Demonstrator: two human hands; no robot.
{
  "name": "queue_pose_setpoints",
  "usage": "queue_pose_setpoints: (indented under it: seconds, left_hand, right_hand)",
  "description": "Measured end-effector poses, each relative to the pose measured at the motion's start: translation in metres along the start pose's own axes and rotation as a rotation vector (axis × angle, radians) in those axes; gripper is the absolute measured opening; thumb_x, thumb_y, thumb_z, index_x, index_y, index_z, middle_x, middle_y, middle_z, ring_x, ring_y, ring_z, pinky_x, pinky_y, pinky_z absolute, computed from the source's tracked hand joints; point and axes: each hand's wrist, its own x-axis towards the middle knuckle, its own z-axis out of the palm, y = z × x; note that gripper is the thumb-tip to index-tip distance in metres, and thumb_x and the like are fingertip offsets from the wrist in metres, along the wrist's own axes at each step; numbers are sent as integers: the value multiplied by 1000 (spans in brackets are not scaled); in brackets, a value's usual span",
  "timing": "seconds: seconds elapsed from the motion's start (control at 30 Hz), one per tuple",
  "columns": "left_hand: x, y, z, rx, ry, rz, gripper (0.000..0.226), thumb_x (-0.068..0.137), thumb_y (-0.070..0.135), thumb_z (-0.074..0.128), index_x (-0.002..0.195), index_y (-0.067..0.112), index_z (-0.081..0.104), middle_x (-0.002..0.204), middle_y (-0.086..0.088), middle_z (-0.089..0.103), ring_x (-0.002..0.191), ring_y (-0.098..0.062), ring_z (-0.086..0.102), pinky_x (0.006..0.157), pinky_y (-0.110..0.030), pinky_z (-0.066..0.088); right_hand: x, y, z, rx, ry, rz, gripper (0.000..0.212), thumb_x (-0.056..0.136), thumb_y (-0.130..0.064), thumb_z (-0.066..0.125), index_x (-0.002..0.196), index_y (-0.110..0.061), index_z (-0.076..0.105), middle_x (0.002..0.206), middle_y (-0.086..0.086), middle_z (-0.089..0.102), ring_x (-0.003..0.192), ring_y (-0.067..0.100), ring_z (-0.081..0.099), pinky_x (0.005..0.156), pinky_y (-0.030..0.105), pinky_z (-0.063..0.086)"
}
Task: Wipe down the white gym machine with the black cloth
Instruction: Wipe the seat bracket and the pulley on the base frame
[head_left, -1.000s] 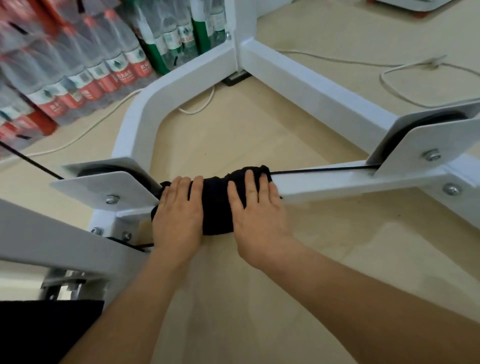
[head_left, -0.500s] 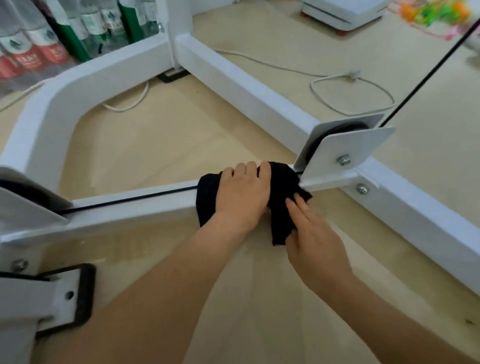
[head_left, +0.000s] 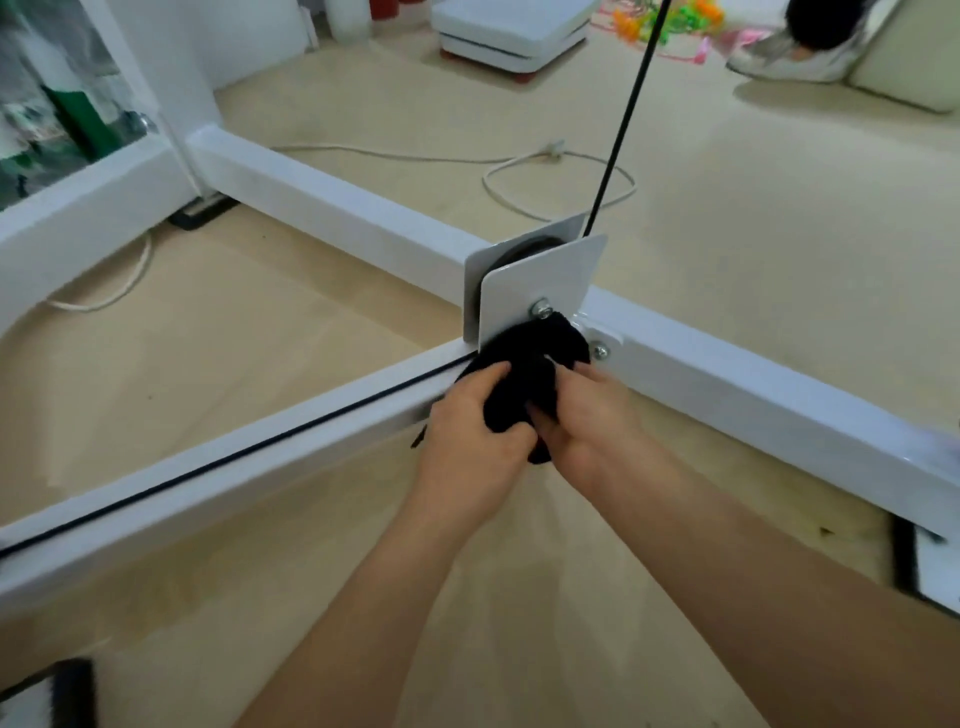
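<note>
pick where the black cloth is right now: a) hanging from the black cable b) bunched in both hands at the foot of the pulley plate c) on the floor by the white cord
b: the left hand and the right hand both grip the black cloth, bunched at the lower edge of the white pulley plate.

The beige floor (head_left: 779, 234) bears the white gym machine (head_left: 337, 208) just beside the right hand (head_left: 597, 431), a looped white cord (head_left: 395, 155) well beyond it.
</note>
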Motion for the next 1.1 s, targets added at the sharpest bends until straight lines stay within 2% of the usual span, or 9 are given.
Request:
queue_pose_setpoints:
  seconds: [0.1, 0.27, 0.4, 0.5, 0.63, 0.73, 0.8, 0.93, 1.1]
  left_hand:
    - [10, 3, -10, 53, 45, 16, 53, 81, 5, 57, 124, 36, 51, 113, 15, 61, 105, -3, 58, 82, -14, 46]
    - [25, 4, -13, 320, -87, 13, 56, 89, 9, 56, 141, 26, 46, 129, 6, 51, 124, -10, 47, 96, -20, 36]
    - [26, -1, -14, 364, 5, -5, 54, 88, 7, 55, 139, 24, 51, 132, 3, 51, 115, -10, 51, 95, -18, 35]
    - [25, -4, -15, 317, 66, -27, 50, 82, 8, 55, 124, 33, 61, 117, 9, 59, 103, -7, 56, 87, -22, 42]
    - [22, -4, -13, 163, 157, -78, 49, 73, 6, 52, 103, 42, 67, 99, 10, 69, 93, -6, 64, 79, -28, 56]
    - [19, -6, -7, 182, 217, -69, 52, 81, 1, 54, 120, 35, 59, 112, 8, 61, 96, -6, 57, 84, -26, 49]
    - [17, -4, 1, 292, 198, -25, 56, 82, 2, 55, 132, 27, 49, 118, 8, 53, 102, -9, 51, 85, -24, 40]
    - [19, 0, 2, 401, 178, 15, 61, 79, 0, 51, 134, 26, 47, 116, 10, 52, 110, -14, 49, 89, -28, 40]
    - [16, -2, 7, 480, 119, 44, 63, 80, 3, 52, 137, 29, 42, 111, 12, 49, 109, -14, 48, 82, -28, 37]
  right_hand:
    - [16, -7, 27, -24, 58, -86, 25, 82, 4, 67, 102, -11, 66, 97, 14, 71, 82, 30, 70, 69, 44, 62]
    - [49, -39, 11, -126, 313, -238, 26, 80, 1, 58, 68, -21, 61, 73, 4, 62, 70, 26, 59, 65, 40, 58]
    - [44, -6, 22, -480, 461, -410, 30, 94, -15, 56, 124, -11, 61, 121, 10, 64, 114, 31, 58, 98, 34, 41]
    - [30, 25, 37, -463, 418, -408, 35, 95, -15, 57, 128, -4, 54, 128, 17, 59, 120, 33, 54, 96, 33, 37]
    - [12, 27, 28, -504, 100, -343, 17, 88, -8, 61, 106, -7, 63, 106, 13, 68, 97, 29, 65, 78, 32, 54]
    - [36, -14, -2, -343, 135, -412, 15, 83, -15, 62, 97, -13, 65, 99, 11, 70, 86, 27, 70, 73, 41, 61]
    - [58, -42, -14, -554, 279, -542, 28, 81, -21, 55, 104, -9, 65, 104, 11, 69, 94, 30, 66, 86, 45, 55]
    - [60, -20, -9, -1189, 207, -836, 22, 93, -3, 44, 110, 6, 56, 118, 21, 50, 104, 34, 47, 89, 32, 33]
    - [62, -39, -38, -1647, 78, -1010, 33, 84, -4, 62, 116, 1, 52, 121, 19, 47, 110, 35, 46, 81, 36, 37]
